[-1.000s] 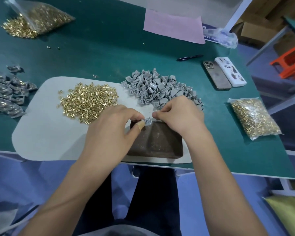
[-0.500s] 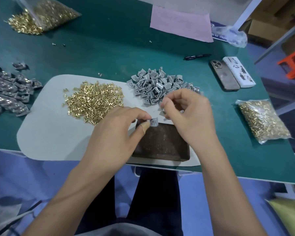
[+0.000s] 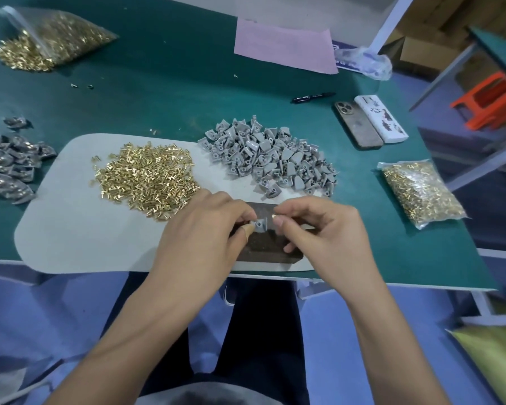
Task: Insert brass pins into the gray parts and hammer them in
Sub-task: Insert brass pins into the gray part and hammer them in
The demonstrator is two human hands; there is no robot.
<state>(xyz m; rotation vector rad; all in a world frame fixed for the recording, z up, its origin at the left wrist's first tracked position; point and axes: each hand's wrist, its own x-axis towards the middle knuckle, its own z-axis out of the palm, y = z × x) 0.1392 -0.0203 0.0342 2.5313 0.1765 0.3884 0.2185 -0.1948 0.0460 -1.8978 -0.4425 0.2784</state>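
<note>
My left hand [image 3: 205, 229] pinches a small gray part [image 3: 259, 225] over the dark metal block [image 3: 263, 247] near the table's front edge. My right hand [image 3: 319, 232] pinches a brass pin [image 3: 274, 215] just right of that part. A loose heap of brass pins [image 3: 146, 178] lies on the pale mat [image 3: 79, 229] to the left. Behind the hands, on the mat's right end, sits the pile of gray parts [image 3: 269, 156]. No hammer is in view.
Finished gray parts [image 3: 6, 162] lie at the left edge. Bags of brass pins sit at the far left [image 3: 53, 39] and at the right [image 3: 421, 194]. Two phones [image 3: 368, 124], a pen [image 3: 313, 97] and a pink sheet [image 3: 284, 48] lie farther back.
My right hand drew back toward the gray pile, then returned with a brass pin to the part. My left hand kept holding the gray part over the block.
</note>
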